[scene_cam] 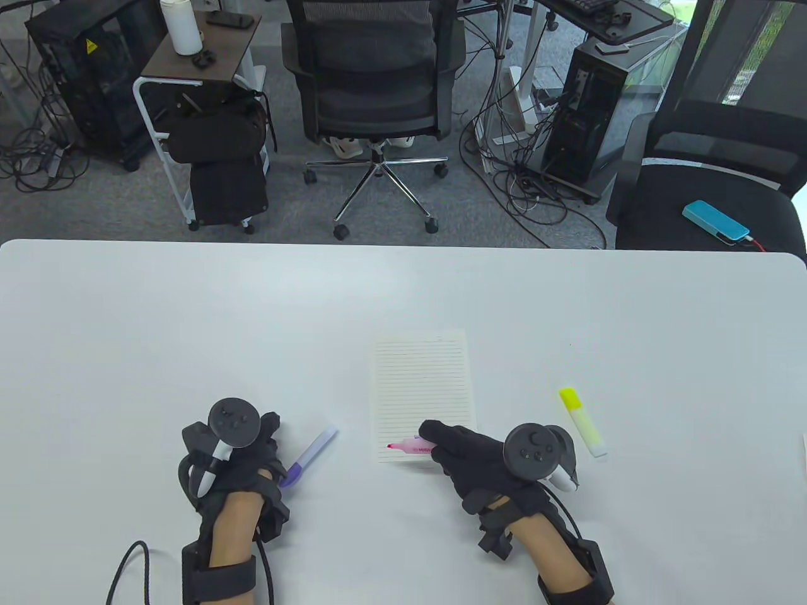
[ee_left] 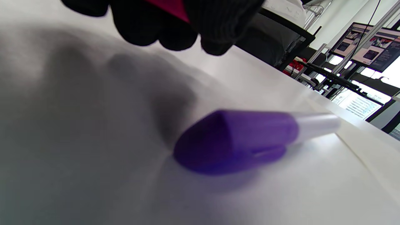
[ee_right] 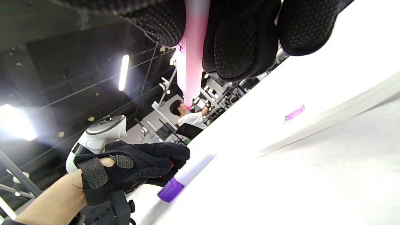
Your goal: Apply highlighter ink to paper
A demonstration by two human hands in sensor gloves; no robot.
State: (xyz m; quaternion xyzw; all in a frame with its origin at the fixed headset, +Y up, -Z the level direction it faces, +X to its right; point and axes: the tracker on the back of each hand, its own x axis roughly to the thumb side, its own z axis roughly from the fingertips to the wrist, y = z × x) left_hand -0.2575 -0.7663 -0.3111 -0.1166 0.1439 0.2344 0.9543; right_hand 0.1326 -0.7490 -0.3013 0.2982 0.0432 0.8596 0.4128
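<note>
Pink highlighter, uncapped, lies nearly flat, its tip over the lower left corner of the lined paper, which sits flat on the counter with a purple mark.

My hands wear black gloves, round black trackers with white handles, black wrist straps and cables.

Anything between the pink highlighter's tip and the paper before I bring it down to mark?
Nothing visible. The right hand grips the pink highlighter, its tip over the lined paper's near left corner. The purple highlighter and yellow highlighter lie off the sheet.
</note>
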